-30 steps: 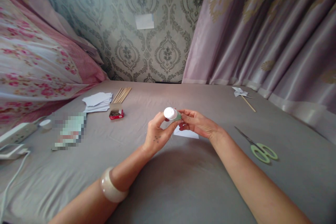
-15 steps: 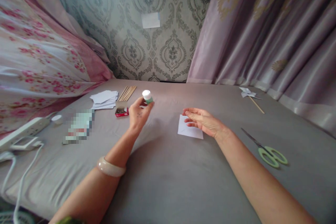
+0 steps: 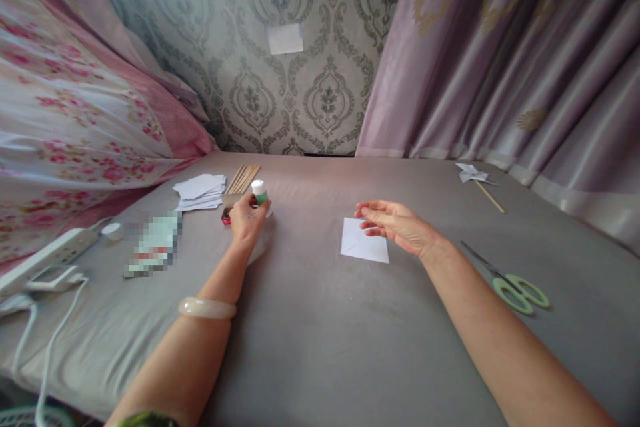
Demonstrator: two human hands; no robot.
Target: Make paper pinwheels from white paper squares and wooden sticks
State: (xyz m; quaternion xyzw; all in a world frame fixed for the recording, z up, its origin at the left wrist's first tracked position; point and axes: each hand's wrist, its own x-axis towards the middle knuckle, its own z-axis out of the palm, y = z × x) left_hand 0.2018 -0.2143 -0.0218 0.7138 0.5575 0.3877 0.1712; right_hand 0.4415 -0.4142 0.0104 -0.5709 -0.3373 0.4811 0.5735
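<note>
Swirly grey wallpaper, purple curtain far right, flowery pink drape on the left.
White power strip sits over on the left, white cable trailing toward the near edge. Pale rectangle on the far wall could be a cover plate, hard to tell.

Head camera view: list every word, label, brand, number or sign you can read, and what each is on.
None can be read.
White-capped bottle in the left hand: any print on its green part is too small and blurred.
Red box: mostly hidden behind that hand, nothing legible.
Green packet: pixelated, red marks unreadable.
Power strip: any markings are too small to read.
</note>
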